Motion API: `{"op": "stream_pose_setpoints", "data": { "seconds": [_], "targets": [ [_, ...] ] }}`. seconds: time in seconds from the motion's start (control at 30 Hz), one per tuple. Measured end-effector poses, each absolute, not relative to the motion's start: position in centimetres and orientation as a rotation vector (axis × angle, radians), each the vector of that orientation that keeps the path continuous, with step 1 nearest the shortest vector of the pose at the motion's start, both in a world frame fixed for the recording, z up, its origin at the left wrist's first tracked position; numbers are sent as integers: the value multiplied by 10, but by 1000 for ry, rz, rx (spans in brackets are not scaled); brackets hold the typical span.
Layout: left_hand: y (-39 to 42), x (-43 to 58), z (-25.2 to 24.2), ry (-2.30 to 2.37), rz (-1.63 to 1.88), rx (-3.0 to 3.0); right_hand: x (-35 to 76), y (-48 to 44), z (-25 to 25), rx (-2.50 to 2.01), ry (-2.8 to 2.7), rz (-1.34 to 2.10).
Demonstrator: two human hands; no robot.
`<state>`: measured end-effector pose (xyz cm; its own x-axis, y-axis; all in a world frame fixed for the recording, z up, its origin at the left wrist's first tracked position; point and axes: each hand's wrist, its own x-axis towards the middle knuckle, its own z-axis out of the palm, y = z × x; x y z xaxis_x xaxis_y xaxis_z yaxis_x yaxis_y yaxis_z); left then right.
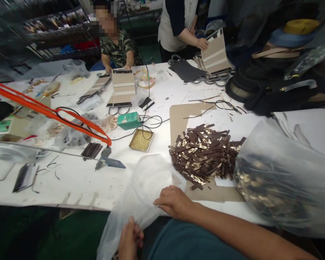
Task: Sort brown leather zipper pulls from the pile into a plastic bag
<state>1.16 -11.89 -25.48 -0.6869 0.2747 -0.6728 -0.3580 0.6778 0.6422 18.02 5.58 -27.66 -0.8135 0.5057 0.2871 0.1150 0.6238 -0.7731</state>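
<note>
A translucent plastic bag (148, 177) lies over the front edge of the table and hangs down below it. My right hand (174, 202) has its fingers pinched on the bag's right side. Lower down, the curled fingers of my left hand (130, 238) close on the bag's hanging part, with some of the grip hidden. To the right of my right hand is a heap of dark brown strips with gold-coloured metal clasps (203, 155), piled on a cardboard sheet (178, 115) and white paper.
A bulging clear bag of gold-coloured pieces (276, 184) stands at right. An orange lamp arm (78, 124) crosses from the left. Near the middle sit a small box of gold bits (141, 140) and a green box (129, 120). Two people handle beige panels (123, 85) across the table.
</note>
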Motion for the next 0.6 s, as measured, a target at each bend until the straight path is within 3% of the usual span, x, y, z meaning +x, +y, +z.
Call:
{"op": "stream_pose_setpoints", "data": {
  "seconds": [0.13, 0.33, 0.43, 0.6],
  "targets": [
    [-90, -10, -238, 2146, 1137, 203, 137, 48, -272, -415, -2403, 1101],
    [-62, -62, -267, 2371, 828, 565, 101, 39, -269, -399, -2284, 1402],
    [-64, -79, -290, 2362, 777, 660, 115, 74, -282, -879, -2083, 1297],
    [-69, -88, -317, 2333, 745, 653, 148, 163, -305, -1806, -2274, 697]
  ]
}}
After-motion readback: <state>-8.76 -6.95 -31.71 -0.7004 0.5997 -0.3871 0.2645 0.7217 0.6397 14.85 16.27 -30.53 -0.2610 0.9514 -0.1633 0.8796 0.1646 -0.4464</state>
